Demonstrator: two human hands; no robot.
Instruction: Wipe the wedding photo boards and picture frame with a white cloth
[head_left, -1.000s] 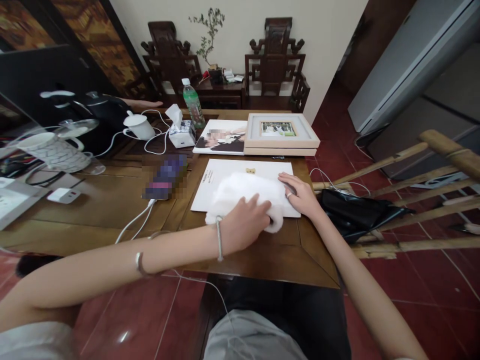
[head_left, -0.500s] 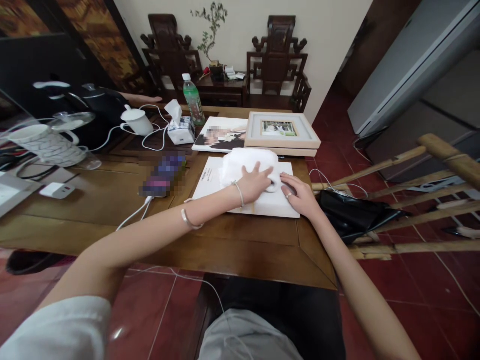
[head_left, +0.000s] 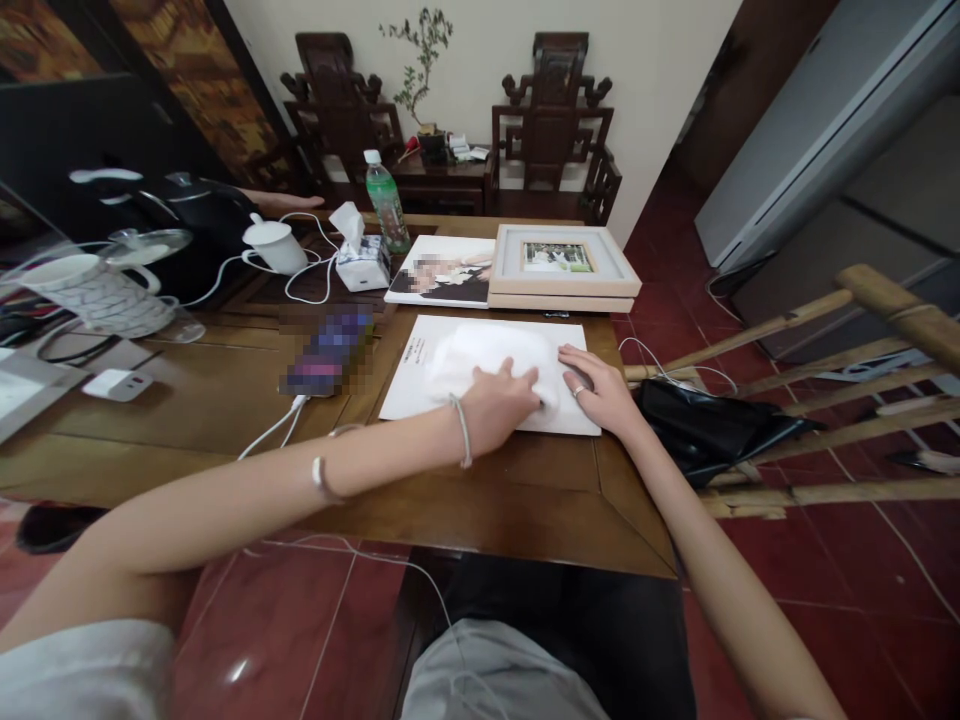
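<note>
A patterned teapot (head_left: 97,295) is seen at the desk's (head_left: 225,430) left edge, with a white charger (head_left: 116,383) just in front of it. A white cup (head_left: 274,245), a tissue box (head_left: 361,265) and a green bottle (head_left: 386,205) are lined up along the far edge. A phone (head_left: 326,350) lies mid-desk with a white cable run to the near side.

A white board (head_left: 411,385) is laid flat near the desk's near right corner. A photo print (head_left: 442,272) and a framed picture (head_left: 561,262) are set behind it. A white cloth (head_left: 480,350) is spread on the board, its long axis running left to right, parallel to the near edge.

The left hand (head_left: 499,405) is laid on the cloth's near right part, flat and spread, nothing pinched. Most of the cloth lies ahead of the fingers and to their left, toward the far edge.

The right hand (head_left: 600,390) is pressed palm-down, fingers loosely spread, on the board's right edge. It sits just beside the cloth's right end; contact with the cloth cannot be told. The left hand is the nearer one, already on the cloth.

A black bag (head_left: 712,425) is seen off the desk's right edge.
</note>
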